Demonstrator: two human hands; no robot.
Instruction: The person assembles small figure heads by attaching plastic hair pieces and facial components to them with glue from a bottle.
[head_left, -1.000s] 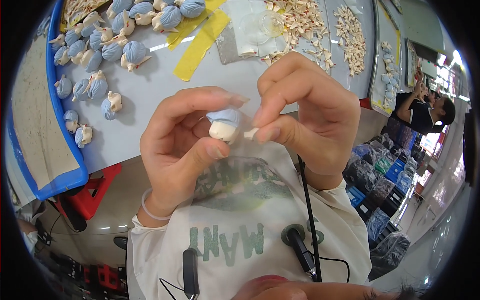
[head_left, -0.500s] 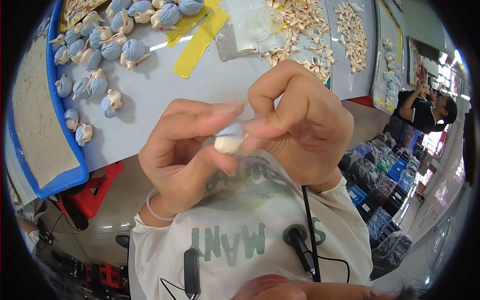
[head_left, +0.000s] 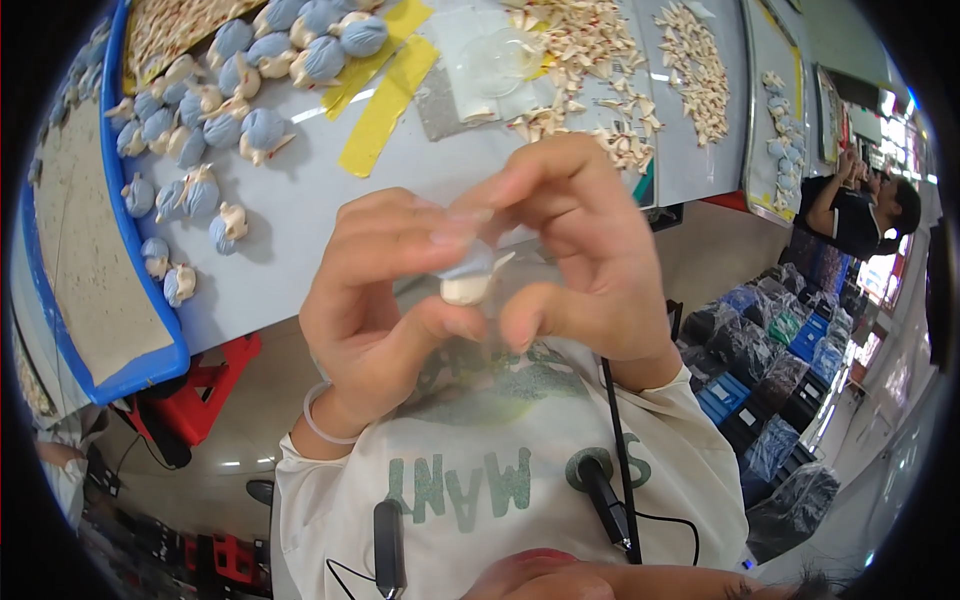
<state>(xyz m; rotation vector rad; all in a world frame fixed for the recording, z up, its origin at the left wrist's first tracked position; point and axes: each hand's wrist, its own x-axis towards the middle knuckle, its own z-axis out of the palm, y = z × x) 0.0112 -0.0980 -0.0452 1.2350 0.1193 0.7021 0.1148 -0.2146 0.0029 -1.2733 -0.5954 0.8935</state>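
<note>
- The left hand (head_left: 385, 300) and the right hand (head_left: 575, 265) met in front of the person's chest, off the near edge of the counter (head_left: 330, 200).
- Between them sat a small cream-and-blue piece (head_left: 468, 280); both grips were closed on it, thumb and fingertips pinching from either side.
- A thin white band (head_left: 325, 430) circled the left wrist.
- On the counter lay a scatter of blue-and-cream figures (head_left: 215, 150) toward its left edge, beside a blue tray (head_left: 120, 250).
- Yellow strips (head_left: 385, 95) lay at the middle, with cream parts (head_left: 590, 60) heaped toward the far edge.
- Another person (head_left: 860, 210) stood beyond the counter's right end.
</note>
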